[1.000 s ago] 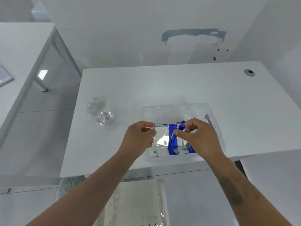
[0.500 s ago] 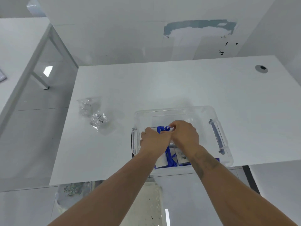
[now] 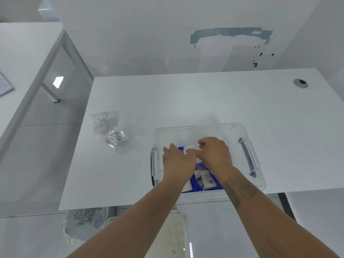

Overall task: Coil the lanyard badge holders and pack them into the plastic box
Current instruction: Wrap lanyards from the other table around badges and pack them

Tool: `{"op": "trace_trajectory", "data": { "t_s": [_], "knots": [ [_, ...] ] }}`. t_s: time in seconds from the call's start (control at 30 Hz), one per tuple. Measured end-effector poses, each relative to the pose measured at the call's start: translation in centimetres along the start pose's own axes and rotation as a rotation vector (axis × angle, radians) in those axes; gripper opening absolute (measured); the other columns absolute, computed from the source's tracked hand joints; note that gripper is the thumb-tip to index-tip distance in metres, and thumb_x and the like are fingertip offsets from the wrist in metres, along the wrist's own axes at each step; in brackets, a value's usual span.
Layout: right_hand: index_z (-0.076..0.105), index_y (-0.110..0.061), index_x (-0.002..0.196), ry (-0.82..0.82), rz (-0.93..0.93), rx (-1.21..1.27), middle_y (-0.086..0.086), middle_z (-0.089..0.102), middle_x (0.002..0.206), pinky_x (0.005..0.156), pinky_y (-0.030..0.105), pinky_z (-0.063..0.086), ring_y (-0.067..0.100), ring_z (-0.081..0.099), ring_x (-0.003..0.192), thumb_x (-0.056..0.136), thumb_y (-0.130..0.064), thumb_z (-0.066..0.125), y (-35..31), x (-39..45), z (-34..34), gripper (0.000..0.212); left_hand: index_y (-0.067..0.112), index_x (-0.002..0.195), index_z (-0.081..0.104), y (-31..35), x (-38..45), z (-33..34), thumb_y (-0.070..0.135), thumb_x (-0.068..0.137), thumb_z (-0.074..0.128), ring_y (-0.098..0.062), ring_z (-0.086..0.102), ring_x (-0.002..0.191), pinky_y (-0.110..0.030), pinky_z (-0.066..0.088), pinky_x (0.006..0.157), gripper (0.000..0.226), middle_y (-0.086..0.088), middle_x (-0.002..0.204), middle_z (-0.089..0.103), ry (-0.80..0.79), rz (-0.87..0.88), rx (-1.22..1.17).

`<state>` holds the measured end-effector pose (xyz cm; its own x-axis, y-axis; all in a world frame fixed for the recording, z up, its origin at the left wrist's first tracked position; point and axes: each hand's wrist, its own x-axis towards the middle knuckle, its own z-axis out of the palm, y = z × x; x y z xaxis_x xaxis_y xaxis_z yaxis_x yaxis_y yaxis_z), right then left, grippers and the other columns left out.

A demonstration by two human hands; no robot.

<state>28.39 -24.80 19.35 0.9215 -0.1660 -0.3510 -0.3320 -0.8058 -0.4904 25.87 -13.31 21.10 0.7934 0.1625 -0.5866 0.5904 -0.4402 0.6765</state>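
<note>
A clear plastic box (image 3: 197,127) stands at the near edge of the white table (image 3: 186,101). Blue lanyard badge holders (image 3: 202,180) lie inside it at the near side. Both my hands are down inside the box, side by side with thumbs touching. My left hand (image 3: 176,162) and my right hand (image 3: 214,155) hold a coiled lanyard badge holder low in the box. Only a bit of its blue strap (image 3: 181,148) shows between the fingers; the rest is hidden under my hands.
Crumpled clear plastic bags (image 3: 111,134) lie on the table left of the box. The box has a blue latch handle (image 3: 246,155) on its right end. A cable grommet (image 3: 300,83) sits at the far right. Another table (image 3: 24,53) stands to the left.
My hands have carried the coiled badge holder from above the box down into it and a little farther in.
</note>
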Motion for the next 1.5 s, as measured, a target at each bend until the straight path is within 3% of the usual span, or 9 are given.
{"op": "trace_trajectory", "data": {
  "t_s": [0.07, 0.17, 0.3, 0.43, 0.6, 0.73, 0.9, 1.07, 1.5],
  "knots": [
    [0.061, -0.018, 0.127, -0.009, 0.000, 0.004, -0.003, 0.067, 0.121, 0.089, 0.029, 0.048, 0.015, 0.063, 0.108, 0.076, -0.055, 0.073, 0.0, -0.8, -0.8, 0.064, 0.021, 0.155, 0.023, 0.4, -1.5, -1.5, 0.033, 0.096, 0.052, -0.009, 0.054, 0.114, -0.021, 0.043, 0.085, 0.066, 0.003, 0.160, 0.025, -0.038, 0.081, -0.057],
    [0.063, -0.026, 0.125, 0.055, -0.008, 0.007, -0.011, 0.067, 0.118, 0.088, 0.032, 0.051, 0.011, 0.063, 0.103, 0.078, -0.064, 0.066, -0.1, -2.5, -2.2, 0.060, 0.033, 0.144, 0.043, 0.5, -4.2, -4.2, 0.031, 0.096, 0.055, 0.001, 0.051, 0.119, -0.017, 0.041, 0.087, 0.049, 0.013, 0.150, 0.042, -0.061, 0.239, -0.124],
    [0.065, -0.035, 0.112, 0.227, -0.102, 0.210, -0.019, 0.067, 0.107, 0.089, 0.030, 0.051, 0.002, 0.061, 0.096, 0.088, -0.058, 0.057, -2.0, -6.8, -2.6, 0.034, 0.047, 0.122, 0.056, -1.9, -7.6, -8.9, 0.033, 0.095, 0.057, 0.006, 0.061, 0.099, -0.007, 0.043, 0.062, 0.031, 0.020, 0.123, 0.057, -0.002, 0.367, -0.160],
    [0.063, -0.041, 0.110, 0.278, -0.261, 0.400, -0.029, 0.060, 0.109, 0.092, 0.026, 0.048, -0.001, 0.054, 0.108, 0.090, -0.050, 0.057, -5.7, -12.5, -0.3, 0.022, 0.047, 0.120, 0.056, -6.7, -9.7, -14.3, 0.033, 0.094, 0.060, 0.010, 0.058, 0.104, -0.013, 0.046, 0.079, 0.031, 0.027, 0.118, 0.057, 0.092, 0.443, -0.124],
    [0.055, -0.047, 0.121, 0.270, -0.414, 0.390, -0.040, 0.049, 0.123, 0.099, 0.017, 0.037, -0.005, 0.043, 0.126, 0.088, -0.059, 0.053, -12.1, -18.6, 5.8, 0.035, 0.048, 0.130, 0.048, -14.3, -10.0, -22.3, 0.044, 0.091, 0.059, 0.009, 0.050, 0.115, -0.017, 0.044, 0.091, 0.041, 0.039, 0.124, 0.046, 0.183, 0.484, -0.009],
    [0.053, -0.042, 0.132, 0.223, -0.430, 0.367, -0.029, 0.046, 0.139, 0.107, 0.023, 0.034, -0.006, 0.034, 0.135, 0.090, -0.056, 0.053, -17.4, -22.0, 12.0, 0.044, 0.049, 0.136, 0.040, -19.6, -9.9, -29.4, 0.050, 0.091, 0.055, 0.002, 0.045, 0.120, -0.026, 0.042, 0.100, 0.048, 0.045, 0.123, 0.038, 0.201, 0.513, 0.047],
    [0.046, -0.044, 0.138, 0.172, -0.369, 0.301, -0.029, 0.038, 0.146, 0.098, 0.003, 0.027, -0.008, 0.027, 0.137, 0.092, -0.054, 0.053, -24.8, -26.1, 19.0, 0.047, 0.043, 0.142, 0.036, -25.8, -9.6, -39.4, 0.048, 0.093, 0.054, -0.008, 0.044, 0.127, -0.037, 0.043, 0.106, 0.052, 0.035, 0.129, 0.034, 0.166, 0.518, 0.103],
    [0.042, -0.046, 0.140, 0.129, -0.323, 0.278, -0.031, 0.034, 0.147, 0.109, 0.022, 0.028, -0.010, 0.026, 0.137, 0.094, -0.054, 0.050, -29.3, -28.7, 23.1, 0.048, 0.038, 0.142, 0.040, -30.2, -9.3, -45.9, 0.044, 0.094, 0.056, -0.012, 0.045, 0.127, -0.039, 0.043, 0.105, 0.051, 0.024, 0.135, 0.040, 0.154, 0.493, 0.121],
    [0.042, -0.043, 0.138, 0.047, -0.385, 0.275, -0.024, 0.040, 0.145, 0.113, 0.033, 0.034, -0.002, 0.034, 0.135, 0.092, -0.053, 0.050, -35.6, -27.9, 27.7, 0.047, 0.035, 0.140, 0.043, -34.6, -7.3, -52.1, 0.039, 0.094, 0.057, -0.007, 0.048, 0.122, -0.038, 0.044, 0.106, 0.049, 0.022, 0.130, 0.042, 0.255, 0.414, 0.129]
  ]
}}
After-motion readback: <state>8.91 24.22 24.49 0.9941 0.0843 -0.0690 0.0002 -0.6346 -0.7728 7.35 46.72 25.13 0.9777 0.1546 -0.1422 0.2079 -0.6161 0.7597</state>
